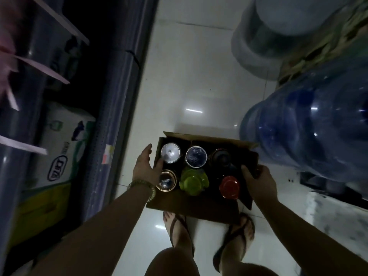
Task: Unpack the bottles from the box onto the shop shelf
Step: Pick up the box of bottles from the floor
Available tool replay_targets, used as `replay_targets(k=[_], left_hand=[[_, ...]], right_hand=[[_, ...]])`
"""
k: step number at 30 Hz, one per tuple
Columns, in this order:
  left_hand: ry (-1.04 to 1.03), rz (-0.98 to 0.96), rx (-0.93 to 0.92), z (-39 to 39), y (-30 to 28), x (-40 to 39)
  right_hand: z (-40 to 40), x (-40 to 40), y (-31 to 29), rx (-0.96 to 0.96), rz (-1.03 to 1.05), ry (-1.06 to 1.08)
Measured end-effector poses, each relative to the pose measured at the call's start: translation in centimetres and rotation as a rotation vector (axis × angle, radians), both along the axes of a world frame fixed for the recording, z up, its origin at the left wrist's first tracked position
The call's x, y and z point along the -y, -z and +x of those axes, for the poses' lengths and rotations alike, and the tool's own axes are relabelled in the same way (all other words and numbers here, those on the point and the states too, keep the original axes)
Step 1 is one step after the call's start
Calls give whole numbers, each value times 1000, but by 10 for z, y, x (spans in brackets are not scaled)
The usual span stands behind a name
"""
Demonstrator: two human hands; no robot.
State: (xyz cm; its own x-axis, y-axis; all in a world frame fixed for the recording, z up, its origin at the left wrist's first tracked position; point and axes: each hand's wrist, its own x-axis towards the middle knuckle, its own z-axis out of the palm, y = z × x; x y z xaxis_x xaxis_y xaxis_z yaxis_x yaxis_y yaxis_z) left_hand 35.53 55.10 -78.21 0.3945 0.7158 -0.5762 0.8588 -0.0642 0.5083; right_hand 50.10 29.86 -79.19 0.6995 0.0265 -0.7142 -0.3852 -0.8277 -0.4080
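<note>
An open cardboard box (217,140) sits low over the white tiled floor, in front of my feet. It holds several bottles seen from above: a silver-capped one (170,153), a blue-capped one (196,157), a dark one (221,159), a gold-rimmed one (166,180), a green one (193,179) and a red-capped one (229,187). My left hand (146,166) grips the box's left wall, fingers curled over the edge. My right hand (258,181) grips its right wall. The shop shelf (111,108) stands to the left.
The shelf unit's dark uprights and pale price strips (42,69) run down the left, with a white and green pack (61,144) on a low level. Large blue water jugs (310,128) crowd the right side. My sandalled feet (179,228) stand just behind the box.
</note>
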Motion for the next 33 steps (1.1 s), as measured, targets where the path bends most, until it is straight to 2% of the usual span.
replay_targets(k=[4, 7, 9, 13, 17, 23, 28, 33], left_hand=[[82, -43, 75, -8, 18, -2], [263, 69, 86, -11, 26, -5], [309, 135, 94, -16, 29, -11], [369, 95, 147, -29, 31, -25], [306, 92, 201, -29, 28, -28], [198, 92, 174, -32, 19, -17], [150, 96, 163, -40, 2, -6], [111, 62, 180, -52, -41, 9]], right_hand=[[-10, -2, 8, 77, 65, 12], [-16, 1, 10, 202, 107, -50], [-16, 9, 14, 245, 91, -76], [-10, 29, 14, 299, 96, -115], [-9, 31, 11, 365, 102, -192], [-11, 37, 8, 381, 130, -206], [-8, 45, -19, 416, 148, -221], [-16, 56, -60, 410, 118, -200]])
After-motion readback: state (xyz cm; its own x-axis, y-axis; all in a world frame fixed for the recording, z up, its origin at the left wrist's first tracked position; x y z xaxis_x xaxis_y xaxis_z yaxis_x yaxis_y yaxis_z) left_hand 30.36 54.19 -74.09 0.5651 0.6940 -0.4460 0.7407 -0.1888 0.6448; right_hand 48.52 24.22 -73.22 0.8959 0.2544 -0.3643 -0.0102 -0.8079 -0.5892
